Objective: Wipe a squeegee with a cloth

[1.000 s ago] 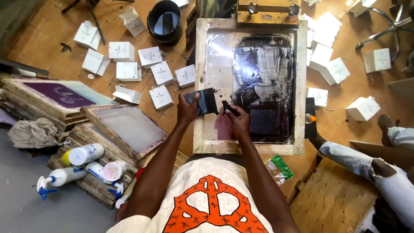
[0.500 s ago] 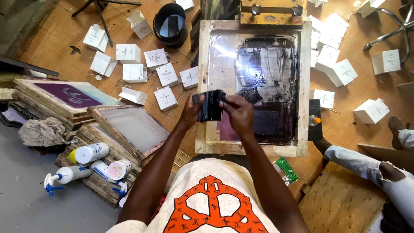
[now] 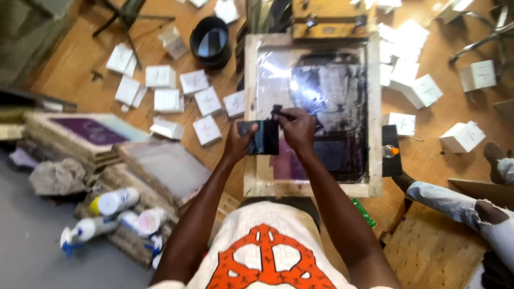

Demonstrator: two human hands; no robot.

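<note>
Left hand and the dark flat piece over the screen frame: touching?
Touching. Head view: the left hand has its fingers wrapped on the dark flat piece's left edge; the right hand grips its other side.

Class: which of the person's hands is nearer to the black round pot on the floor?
Left. The left hand is below the black pot, slightly right; the right hand is farther right, over the wooden screen frame.

Both arms reach forward from the body, elbows bent slightly outward, forearms converging toward the middle. The left hand (image 3: 235, 144) is curled, fingers closed in a grip, thumb on top. The right hand (image 3: 295, 128) sits just beside it, knuckles up, fingers pinched together.
</note>
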